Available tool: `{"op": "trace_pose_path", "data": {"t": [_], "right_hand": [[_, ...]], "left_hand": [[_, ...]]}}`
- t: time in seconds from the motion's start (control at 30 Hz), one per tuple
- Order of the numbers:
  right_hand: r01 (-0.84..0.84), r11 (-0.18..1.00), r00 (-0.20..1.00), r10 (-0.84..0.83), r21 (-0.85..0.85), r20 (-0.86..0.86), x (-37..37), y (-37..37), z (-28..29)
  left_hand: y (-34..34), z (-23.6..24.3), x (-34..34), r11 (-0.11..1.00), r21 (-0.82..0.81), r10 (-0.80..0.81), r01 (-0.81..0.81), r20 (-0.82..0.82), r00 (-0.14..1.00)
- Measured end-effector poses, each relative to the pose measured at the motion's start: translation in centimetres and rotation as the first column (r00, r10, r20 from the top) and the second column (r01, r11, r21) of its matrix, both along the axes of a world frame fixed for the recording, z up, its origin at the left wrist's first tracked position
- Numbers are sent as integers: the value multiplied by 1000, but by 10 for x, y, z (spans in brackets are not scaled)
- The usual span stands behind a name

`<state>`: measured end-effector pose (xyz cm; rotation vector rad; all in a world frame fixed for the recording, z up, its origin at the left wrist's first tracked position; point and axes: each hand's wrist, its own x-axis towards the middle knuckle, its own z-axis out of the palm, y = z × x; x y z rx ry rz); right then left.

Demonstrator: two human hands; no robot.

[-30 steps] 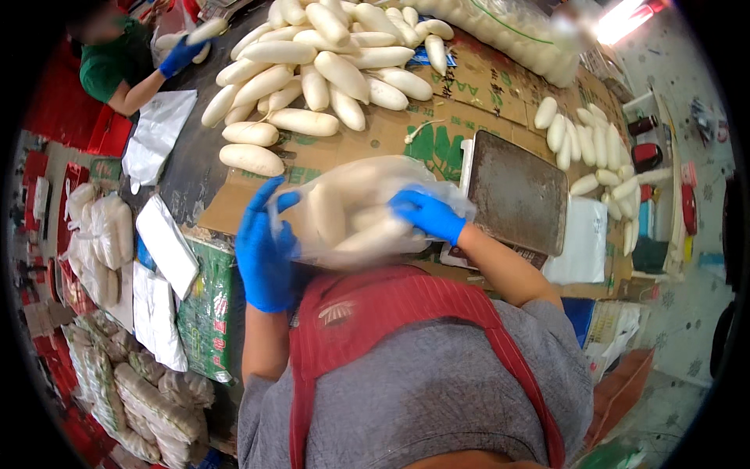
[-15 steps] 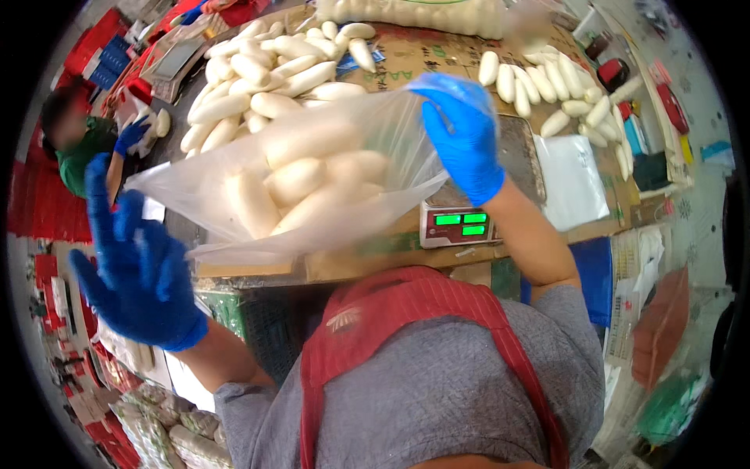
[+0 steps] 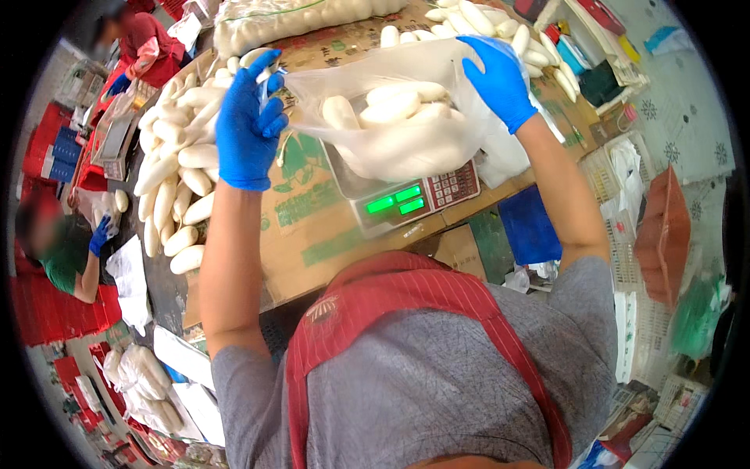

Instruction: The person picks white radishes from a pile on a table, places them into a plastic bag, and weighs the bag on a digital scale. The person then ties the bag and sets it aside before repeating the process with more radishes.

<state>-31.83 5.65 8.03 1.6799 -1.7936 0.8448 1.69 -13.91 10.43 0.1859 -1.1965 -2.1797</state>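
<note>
A clear plastic bag (image 3: 312, 92) of white radishes (image 3: 391, 109) rests on a digital scale (image 3: 437, 191), its mouth spread wide. My left hand (image 3: 248, 129), in a blue glove, is beside the bag's left edge with fingers apart and partly bent; whether it touches the film I cannot tell. At the bag's right edge, my blue-gloved right hand (image 3: 502, 87) has its fingers stretched and thumb apart, with translucent film against it. The scale's pan is mostly hidden under the bag, while its green displays show in front.
Loose radishes are heaped on the left (image 3: 176, 148) of the cardboard-covered table (image 3: 305, 258), with others (image 3: 473, 17) at the far right. A large filled bag (image 3: 301, 17) lies at the back. Two people (image 3: 148, 51) (image 3: 62, 250) are on the left. A blue crate (image 3: 531, 227) stands below the table's right edge.
The filled bag has come down onto the scale from nearer my body. My left hand has moved up and right toward it. My view has turned, shifting the table's contents leftward.
</note>
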Motion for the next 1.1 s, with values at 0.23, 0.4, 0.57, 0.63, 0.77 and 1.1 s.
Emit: {"op": "trace_pose_path", "data": {"t": [0.23, 0.4, 0.57, 0.63, 0.77, 1.1], "right_hand": [[-233, 841, 824, -96, 488, 558, 2, 36, -37], [-362, 927, 745, 227, 95, 627, 47, 43, 26], [-101, 891, 919, 254, -443, 300, 1, 129, 110], [-95, 796, 816, 406, -598, 411, 8, 146, 125], [-256, 902, 912, 345, -347, 222, 28, 139, 109], [135, 808, 892, -351, 573, 284, 22, 42, 1]], "left_hand": [[15, -58, -33, 997, 16, 61, -71, 348, 936], [0, -99, -23, 977, -8, 203, -214, 355, 913], [-45, -86, 52, 804, -123, 591, -582, 268, 761], [-53, -67, 80, 736, -113, 672, -668, 244, 699], [-39, -49, 72, 804, -105, 592, -586, 246, 768], [-10, -98, -57, 962, 24, 235, -271, 426, 873]]}}
